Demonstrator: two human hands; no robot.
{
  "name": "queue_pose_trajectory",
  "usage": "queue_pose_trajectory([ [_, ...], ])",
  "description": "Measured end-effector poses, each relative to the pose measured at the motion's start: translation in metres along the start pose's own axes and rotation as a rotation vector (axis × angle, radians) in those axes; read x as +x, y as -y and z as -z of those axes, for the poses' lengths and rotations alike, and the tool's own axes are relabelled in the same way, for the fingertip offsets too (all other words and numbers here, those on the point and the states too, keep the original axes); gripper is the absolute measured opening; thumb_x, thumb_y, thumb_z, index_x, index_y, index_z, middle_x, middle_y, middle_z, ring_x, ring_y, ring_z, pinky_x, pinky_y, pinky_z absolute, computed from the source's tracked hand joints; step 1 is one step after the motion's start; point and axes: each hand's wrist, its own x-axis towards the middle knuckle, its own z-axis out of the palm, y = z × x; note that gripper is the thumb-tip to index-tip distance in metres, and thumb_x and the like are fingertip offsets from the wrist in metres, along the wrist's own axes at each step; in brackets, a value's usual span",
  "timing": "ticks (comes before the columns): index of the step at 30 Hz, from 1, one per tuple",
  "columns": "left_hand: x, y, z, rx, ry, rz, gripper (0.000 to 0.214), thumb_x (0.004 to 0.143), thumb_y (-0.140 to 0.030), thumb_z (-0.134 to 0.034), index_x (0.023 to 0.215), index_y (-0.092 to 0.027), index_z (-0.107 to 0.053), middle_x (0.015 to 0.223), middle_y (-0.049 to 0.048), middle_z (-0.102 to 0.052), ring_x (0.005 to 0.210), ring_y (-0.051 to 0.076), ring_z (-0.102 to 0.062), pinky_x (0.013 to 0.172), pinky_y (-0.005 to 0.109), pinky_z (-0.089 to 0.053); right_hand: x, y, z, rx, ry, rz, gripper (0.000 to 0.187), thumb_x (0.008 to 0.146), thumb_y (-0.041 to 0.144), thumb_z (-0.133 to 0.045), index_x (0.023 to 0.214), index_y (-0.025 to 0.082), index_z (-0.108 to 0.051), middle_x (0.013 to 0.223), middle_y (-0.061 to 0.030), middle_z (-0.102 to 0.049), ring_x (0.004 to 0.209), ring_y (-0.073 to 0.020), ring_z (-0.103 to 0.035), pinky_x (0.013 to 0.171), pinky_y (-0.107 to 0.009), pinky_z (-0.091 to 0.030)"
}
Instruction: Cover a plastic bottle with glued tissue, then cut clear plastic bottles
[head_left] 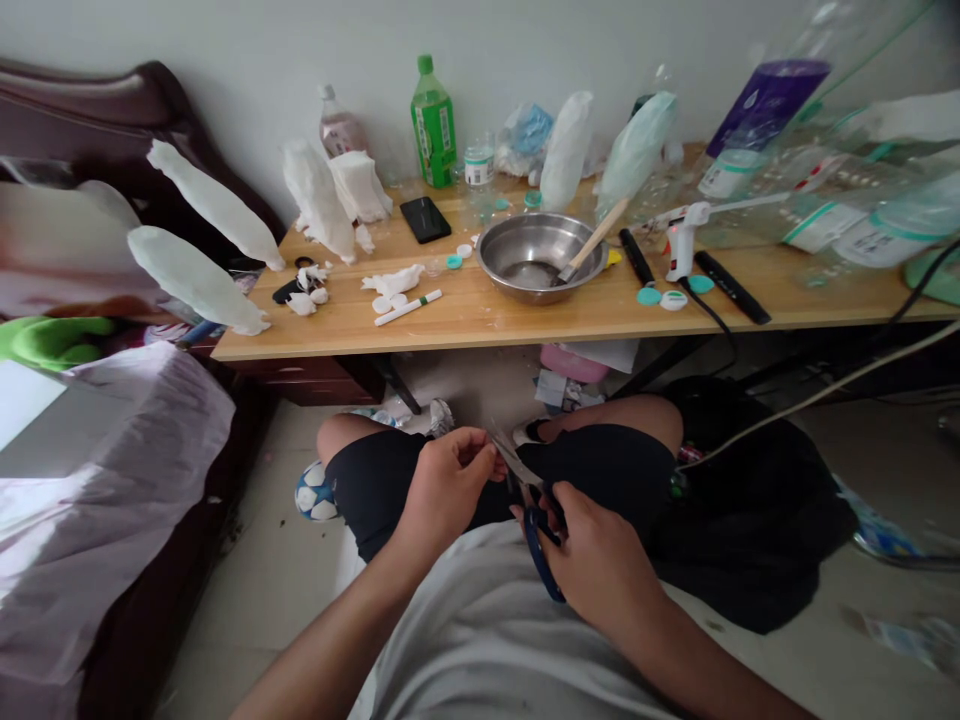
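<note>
The bowl [499, 270] was shiny metal. The table [525, 315] under it was smooth wood. The bottle [433, 125] behind it was glossy plastic. The scissors [517, 470] had plastic handles.

Soft daylight — blurred, warped edges

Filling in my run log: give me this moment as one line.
left hand: pinched at blades, item unclear | right hand: holds blue-handled scissors | where: seated before wooden table

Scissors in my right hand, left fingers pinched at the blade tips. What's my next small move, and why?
Probably ease the left hand back from the scissors before cutting: its fingers pinch right at the blade tips, and what they hold is unclear.
</note>
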Motion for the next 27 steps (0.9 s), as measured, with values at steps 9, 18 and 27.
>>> queue_pose_trajectory([
  [9,0.004,-0.007,0.005,-0.04,0.055,0.019,0.016,0.081,-0.026,-0.061,0.069,-0.018,-0.067,0.066,0.0002,-0.066,0.064,0.015,-0.065,0.066,0.028,-0.054,-0.001,-0.001,0.0,-0.076,-0.065,0.043,0.02,0.088,0.038,-0.058,0.079,0.024,-0.046,0.076,-0.0009,-0.067,0.07,-0.0251,-0.069,0.059,-0.031,-0.037],
  [18,0.01,-0.019,0.015,-0.017,0.182,0.002,0.014,0.082,-0.022,-0.06,0.07,-0.016,-0.067,0.065,0.0006,-0.067,0.062,0.013,-0.063,0.064,0.024,-0.053,-0.001,-0.004,0.001,-0.134,-0.196,0.141,0.027,0.09,0.046,-0.055,0.077,0.024,-0.046,0.067,0.0014,-0.063,0.061,-0.0232,-0.067,0.053,-0.03,-0.033],
  [27,0.006,-0.033,0.032,0.295,0.249,-0.086,0.014,0.083,-0.023,-0.056,0.074,-0.02,-0.065,0.069,0.0006,-0.067,0.068,0.016,-0.064,0.067,0.028,-0.052,0.002,-0.015,0.017,-0.291,-0.282,0.324,0.026,0.092,0.042,-0.052,0.074,0.023,-0.051,0.063,0.0014,-0.065,0.055,-0.0206,-0.067,0.048,-0.029,-0.03],
])
